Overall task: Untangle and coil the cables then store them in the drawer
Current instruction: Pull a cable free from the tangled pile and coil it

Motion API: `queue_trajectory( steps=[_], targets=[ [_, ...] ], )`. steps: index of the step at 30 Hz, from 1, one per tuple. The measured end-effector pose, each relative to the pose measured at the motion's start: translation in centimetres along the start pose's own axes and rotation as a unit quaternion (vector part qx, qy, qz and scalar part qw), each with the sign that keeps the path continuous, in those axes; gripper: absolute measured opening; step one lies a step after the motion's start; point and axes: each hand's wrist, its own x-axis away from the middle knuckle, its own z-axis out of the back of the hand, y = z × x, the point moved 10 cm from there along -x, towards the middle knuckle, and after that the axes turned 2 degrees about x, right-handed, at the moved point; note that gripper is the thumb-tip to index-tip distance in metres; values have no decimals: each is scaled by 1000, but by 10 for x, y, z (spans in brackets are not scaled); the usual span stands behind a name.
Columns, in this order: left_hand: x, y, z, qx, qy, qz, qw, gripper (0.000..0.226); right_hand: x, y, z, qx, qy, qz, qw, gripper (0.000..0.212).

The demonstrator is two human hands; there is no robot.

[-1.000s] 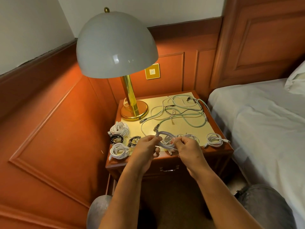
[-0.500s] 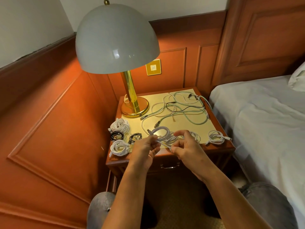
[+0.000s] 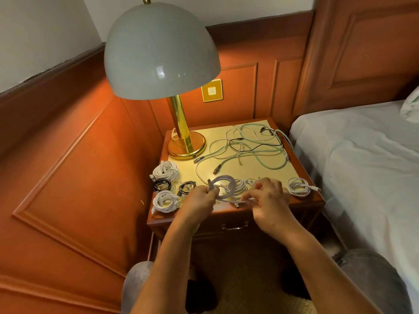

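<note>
Right now the left hand (image 3: 200, 200) grips the gathered loops of a pale coiled cable (image 3: 223, 186), the coil standing just above its knuckles. Beside it, the right hand (image 3: 267, 200) seems to pinch the cable's loose tail, stretched between both hands.

No readable text, label, brand or number on anything in view

Pillow (image 3: 411, 107) cropped at right edge
</note>
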Motion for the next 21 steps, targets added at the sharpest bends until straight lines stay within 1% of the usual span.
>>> queue_trajectory(
  steps=[1, 2, 3, 5, 7, 8, 10, 11, 12, 13, 15, 17, 19, 21],
  targets=[
    [0, 1, -2, -18, -5, -1, 1000, 29, -1, 2, 2, 23, 27, -6, 999, 23],
    [1, 1, -4, -25, -10, 0, 1000, 30, -2, 2, 4, 12, 55, -8, 998, 24],
    [2, 2, -6, -23, -16, -1, 1000, 30, -1, 1, 6, -25, 79, -7, 997, 25],
    [3, 2, -10, -1, -23, 1, 1000, 28, 1, 4, 4, -133, 98, -23, 986, 24],
    [4, 2, -13, 31, -21, 7, 999, 27, 2, 14, -7, -246, 89, -81, 962, 21],
    [4, 1, -14, 45, -16, 7, 999, 28, 4, 21, -15, -322, 81, -122, 935, 19],
    [5, -1, -16, 75, 1, 7, 997, 28, 7, 29, -35, -483, 65, -195, 851, 16],
    [5, -2, -18, 99, 6, 11, 995, 28, 8, 30, -41, -542, 64, -216, 810, 14],
    [6, -4, -20, 130, 7, 20, 991, 27, 9, 31, -45, -576, 70, -229, 782, 13],
    [6, -6, -23, 161, 6, 28, 986, 26, 9, 32, -46, -590, 79, -238, 767, 12],
    [7, -8, -27, 198, 7, 36, 979, 26, 9, 35, -45, -581, 96, -249, 769, 9],
    [8, -10, -28, 218, 9, 34, 975, 27, 8, 38, -44, -577, 106, -255, 769, 17],
    [8, -12, -30, 235, 12, 33, 971, 29, 8, 40, -49, -592, 103, -267, 753, 22],
    [8, -14, -30, 245, 19, 29, 969, 30, 9, 43, -56, -615, 100, -283, 729, 22]
  ],
)
